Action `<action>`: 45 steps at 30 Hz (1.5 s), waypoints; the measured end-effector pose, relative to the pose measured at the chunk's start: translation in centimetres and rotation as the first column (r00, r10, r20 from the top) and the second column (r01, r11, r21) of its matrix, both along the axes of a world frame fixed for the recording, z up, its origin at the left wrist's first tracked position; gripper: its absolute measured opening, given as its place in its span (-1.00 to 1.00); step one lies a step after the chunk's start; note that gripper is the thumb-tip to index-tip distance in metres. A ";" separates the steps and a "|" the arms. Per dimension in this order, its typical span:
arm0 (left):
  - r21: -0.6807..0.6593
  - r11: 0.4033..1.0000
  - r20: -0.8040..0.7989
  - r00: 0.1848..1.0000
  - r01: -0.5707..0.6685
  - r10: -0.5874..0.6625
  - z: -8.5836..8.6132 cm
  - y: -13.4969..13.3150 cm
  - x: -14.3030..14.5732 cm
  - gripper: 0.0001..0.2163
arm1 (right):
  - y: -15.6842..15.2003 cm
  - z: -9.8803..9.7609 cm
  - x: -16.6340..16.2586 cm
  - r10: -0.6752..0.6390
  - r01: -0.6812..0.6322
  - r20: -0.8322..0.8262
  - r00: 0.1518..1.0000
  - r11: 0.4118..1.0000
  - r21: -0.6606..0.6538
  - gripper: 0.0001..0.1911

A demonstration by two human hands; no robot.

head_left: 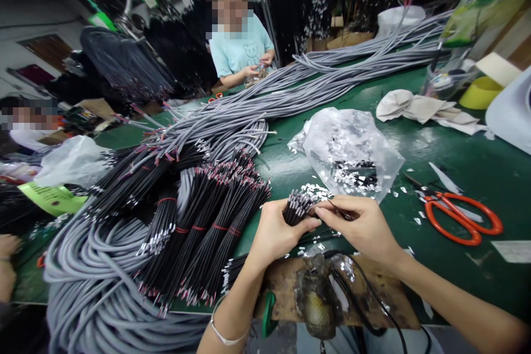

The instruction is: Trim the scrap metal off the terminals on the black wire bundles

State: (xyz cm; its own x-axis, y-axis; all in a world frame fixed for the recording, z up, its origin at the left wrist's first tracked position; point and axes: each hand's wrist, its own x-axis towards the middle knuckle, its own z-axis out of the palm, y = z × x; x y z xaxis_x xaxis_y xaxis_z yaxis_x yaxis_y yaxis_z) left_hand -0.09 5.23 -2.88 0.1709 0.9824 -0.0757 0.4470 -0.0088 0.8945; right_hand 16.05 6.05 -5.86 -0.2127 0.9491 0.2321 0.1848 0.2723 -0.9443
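Observation:
My left hand [274, 229] is wrapped round a bundle of black cables with silvery tips [297, 207], the tips pointing up and away. Beside it, my right hand [360, 224] pinches a thin dark piece [342, 210], its fingertips close to the left thumb. Whether that piece is a wire or a small tool cannot be made out. Small silvery-white bits [316, 192] lie scattered just beyond the hands. A clear plastic bag [352, 135] holding more bits and some black pieces sits past them. Below my hands, a worn device [317, 304] is fixed on a wooden board [381, 287].
Scissors with orange handles [460, 221] lie at right. Tied black cable bundles [207, 232] and coiled grey cables [95, 265] fill the left, with long grey cables [332, 74] across the green table [435, 149]. A cloth [427, 110] lies at the back right. A person [244, 50] works opposite.

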 end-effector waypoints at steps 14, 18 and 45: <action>-0.161 0.981 0.175 0.982 0.104 -0.075 0.4 0.3 -0.2 -0.79 | 0.2 -0.1 0.2 0.016 -0.030 0.148 0.989 0.995 0.095 -0.81; -0.238 0.951 0.199 0.968 0.198 -0.152 0.6 0.1 -0.1 -0.75 | 0.5 -0.1 0.3 -0.020 -0.016 0.161 0.987 0.975 0.221 -0.80; 0.178 0.955 -0.128 0.957 -0.237 0.261 -0.5 0.6 -1.1 -0.73 | 0.2 -0.9 -0.2 -0.153 0.114 0.250 0.956 0.980 0.163 -0.70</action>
